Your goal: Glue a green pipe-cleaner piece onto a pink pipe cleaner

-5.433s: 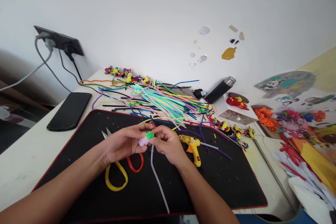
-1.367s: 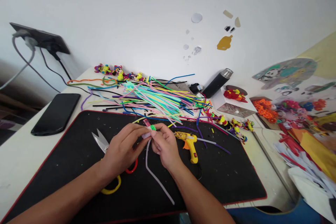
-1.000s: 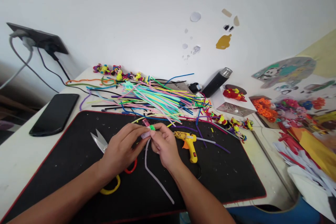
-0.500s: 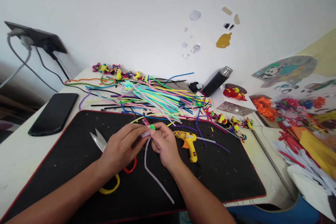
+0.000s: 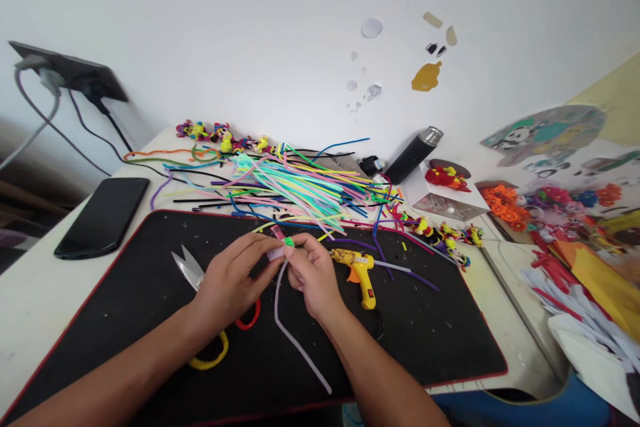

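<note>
Both hands meet over the black mat (image 5: 165,347). Between my left hand (image 5: 235,273) and my right hand (image 5: 313,273) is a small piece with pink, green and pale lilac parts. A pale lilac pipe cleaner (image 5: 300,345) hangs from it, bent once, its free end toward the mat's front. My left fingers are closed on the lilac part; my right thumb and forefinger pinch near the green bit (image 5: 289,241). Scissors (image 5: 190,269) with a red and a yellow handle lie partly under my left hand. Right of my right hand rests a yellow hot glue gun (image 5: 361,273).
Behind the mat lies a heap of coloured pipe cleaners (image 5: 300,183). A black phone (image 5: 105,217) is at left, and a dark flask (image 5: 415,155) leans by a white box (image 5: 440,197). Small figures (image 5: 455,240) and orange flowers (image 5: 505,207) sit at right.
The hands have barely moved and keep hold of the piece. The hanging end of the lilac pipe cleaner has shifted very slightly downward.
</note>
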A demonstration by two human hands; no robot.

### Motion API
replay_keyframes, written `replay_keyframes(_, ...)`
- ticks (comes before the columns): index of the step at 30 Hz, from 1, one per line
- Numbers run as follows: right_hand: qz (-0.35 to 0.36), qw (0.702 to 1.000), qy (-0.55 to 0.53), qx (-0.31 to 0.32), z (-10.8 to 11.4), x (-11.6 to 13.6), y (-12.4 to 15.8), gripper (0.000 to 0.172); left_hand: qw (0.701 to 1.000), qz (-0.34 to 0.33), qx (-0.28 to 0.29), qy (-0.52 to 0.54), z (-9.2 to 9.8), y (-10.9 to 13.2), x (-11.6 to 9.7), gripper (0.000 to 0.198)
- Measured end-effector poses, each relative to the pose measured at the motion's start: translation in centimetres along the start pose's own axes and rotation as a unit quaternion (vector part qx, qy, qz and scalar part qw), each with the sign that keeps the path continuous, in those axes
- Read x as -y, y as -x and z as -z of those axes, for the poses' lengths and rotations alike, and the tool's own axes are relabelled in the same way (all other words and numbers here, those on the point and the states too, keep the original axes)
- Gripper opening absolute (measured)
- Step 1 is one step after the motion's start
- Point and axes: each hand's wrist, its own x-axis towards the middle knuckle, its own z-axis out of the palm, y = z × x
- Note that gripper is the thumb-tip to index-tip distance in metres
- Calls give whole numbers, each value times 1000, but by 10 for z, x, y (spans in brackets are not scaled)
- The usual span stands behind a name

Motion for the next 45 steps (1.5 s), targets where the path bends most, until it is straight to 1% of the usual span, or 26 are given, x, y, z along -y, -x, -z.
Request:
replay_keyframes(3,-6,1000,3,-6,-1,-1,0,37,997,63,6,32,-1,0,0,10)
replay_keyframes(6,-14,1000,3,-5,-3,-1,0,41,985,152,9,77,-2,-1,0,10)
replay_keyframes(10,-23,1000,9,16,-4,-1,1,45,953,264,-6,152,0,-4,2,17)
replay_keyframes(14,-16,999,27,35,-4,-3,1,46,923,326,-25,202,3,-8,2,26)
replay_keyframes(18,-7,998,53,40,-3,-4,0,47,883,388,-25,264,5,-11,2,37)
replay_keyframes(21,-2,998,55,34,-4,-4,0,48,864,414,-27,285,5,-12,3,42)
replay_keyframes(26,3,998,61,32,-5,-4,0,49,839,440,-38,319,4,-14,2,42)
replay_keyframes(29,13,997,64,29,-5,-5,0,49,820,454,-43,346,2,-14,2,39)
replay_keyframes(36,26,996,82,29,-3,-6,-1,48,792,467,-52,391,-5,-9,8,31)
replay_keyframes(38,27,995,87,28,-3,-7,-1,48,776,477,-56,409,-6,-10,7,31)
replay_keyframes(42,29,995,88,29,-2,-6,-2,47,733,498,-61,458,-5,-11,5,30)
replay_keyframes(45,32,994,100,23,-1,-6,-2,47,710,509,-57,483,-5,-12,6,27)
